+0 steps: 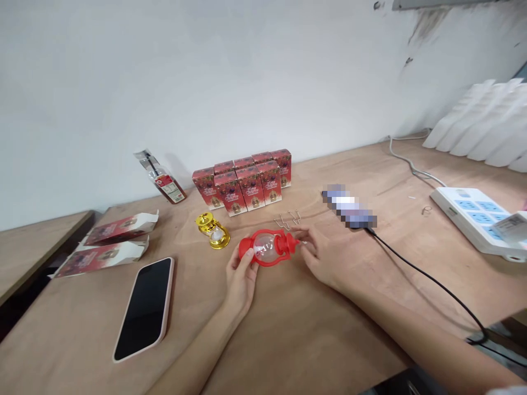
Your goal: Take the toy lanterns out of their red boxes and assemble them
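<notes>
A small red toy lantern (267,248) with a clear globe lies on its side in the air, just above the table. My left hand (242,281) grips its base, thumb on top. My right hand (323,257) is closed at the lantern's pointed top, thumb and finger pinched by the tip; what they hold there is too small to make out. Just behind the lantern lie several thin bent metal wires (288,220). Left of these, a gold toy lantern (213,230) of similar shape rests tilted on the wooden table (263,329).
Several red printed boxes (247,186) stand near the wall. Flattened boxes (107,247), a black-screened phone (145,308) and a bagged bottle (168,184) are leftward. On the right are a cabled phone (349,207), a power strip (473,216) and white folded sheets (481,123).
</notes>
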The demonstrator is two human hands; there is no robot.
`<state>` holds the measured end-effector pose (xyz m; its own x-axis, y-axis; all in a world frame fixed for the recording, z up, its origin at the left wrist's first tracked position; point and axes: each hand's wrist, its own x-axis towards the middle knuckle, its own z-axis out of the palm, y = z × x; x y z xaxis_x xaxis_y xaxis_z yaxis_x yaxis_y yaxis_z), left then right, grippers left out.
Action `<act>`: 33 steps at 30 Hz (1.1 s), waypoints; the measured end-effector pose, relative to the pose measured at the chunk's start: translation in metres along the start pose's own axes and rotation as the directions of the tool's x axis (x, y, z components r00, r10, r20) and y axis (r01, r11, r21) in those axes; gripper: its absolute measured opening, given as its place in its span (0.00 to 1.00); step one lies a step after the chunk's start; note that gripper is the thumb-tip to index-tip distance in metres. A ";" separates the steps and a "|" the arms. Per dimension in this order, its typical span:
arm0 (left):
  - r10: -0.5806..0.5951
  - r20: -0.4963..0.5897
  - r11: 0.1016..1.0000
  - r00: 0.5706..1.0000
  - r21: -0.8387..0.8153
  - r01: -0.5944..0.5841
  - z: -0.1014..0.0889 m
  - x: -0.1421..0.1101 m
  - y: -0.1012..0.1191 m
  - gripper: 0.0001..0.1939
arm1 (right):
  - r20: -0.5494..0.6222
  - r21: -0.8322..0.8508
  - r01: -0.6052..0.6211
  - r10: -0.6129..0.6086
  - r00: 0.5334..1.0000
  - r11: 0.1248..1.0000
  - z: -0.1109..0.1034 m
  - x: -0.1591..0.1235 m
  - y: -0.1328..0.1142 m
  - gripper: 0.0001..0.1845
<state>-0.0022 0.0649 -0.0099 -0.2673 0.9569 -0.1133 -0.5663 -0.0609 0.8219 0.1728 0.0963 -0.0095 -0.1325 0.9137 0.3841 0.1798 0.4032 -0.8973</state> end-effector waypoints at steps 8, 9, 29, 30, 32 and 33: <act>-0.023 0.133 1.000 0.991 0.011 0.021 0.031 0.015 -0.022 0.19 | 0.031 0.434 -0.059 0.051 0.998 0.899 0.006 -0.007 -0.004 0.33; -0.040 0.135 0.999 0.990 0.009 0.039 0.032 0.015 -0.023 0.19 | 0.041 0.451 -0.065 0.051 0.998 0.890 0.005 -0.006 -0.003 0.33; -0.160 0.217 0.980 0.963 0.148 0.130 0.027 0.013 -0.020 0.18 | -0.024 0.376 -0.172 0.195 0.980 0.910 0.008 -0.004 -0.010 0.35; -0.164 0.215 0.980 0.963 0.147 0.134 0.027 0.013 -0.020 0.17 | -0.026 0.373 -0.187 0.212 0.977 0.909 0.008 -0.003 -0.010 0.32; -0.167 0.223 0.982 0.961 0.129 0.140 0.026 0.014 -0.021 0.16 | -0.020 0.378 -0.223 0.249 0.968 0.898 0.008 -0.002 -0.009 0.24; -0.168 0.235 0.983 0.958 0.114 0.144 0.025 0.014 -0.021 0.15 | -0.018 0.388 -0.239 0.266 0.964 0.890 0.008 -0.001 -0.008 0.20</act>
<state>0.0257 0.0870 -0.0143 0.0219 0.9931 -0.1152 -0.5062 0.1104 0.8553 0.1634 0.0918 -0.0042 -0.0622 0.9888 0.1354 -0.1861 0.1218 -0.9750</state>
